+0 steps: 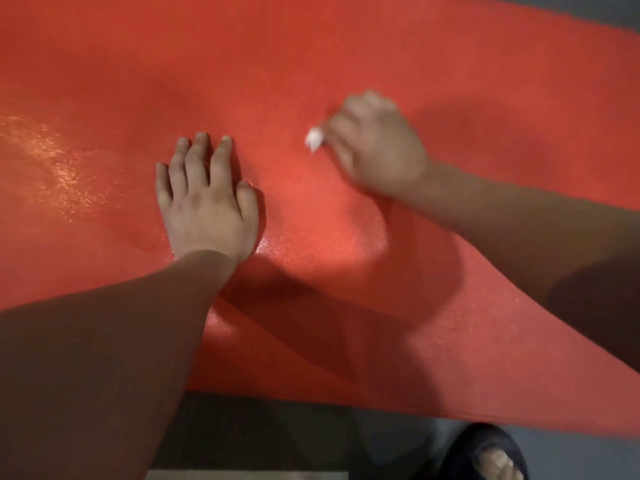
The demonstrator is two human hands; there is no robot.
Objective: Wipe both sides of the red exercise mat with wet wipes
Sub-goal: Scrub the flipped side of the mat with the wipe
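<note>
Two bare forearms reach in from the lower corners over a wide red textured exercise mat [311, 64] that fills most of the view. One left hand [207, 202] lies palm-down on the mat, fingers spread flat, holding nothing. Beside it, the motion-blurred right hand [377, 147] is curled around a small crumpled white wet wipe [314, 138]. Wet sheen glints at far left. Below the mat's near edge sits a dark slipper [485, 452] on grey floor [571, 455].
</note>
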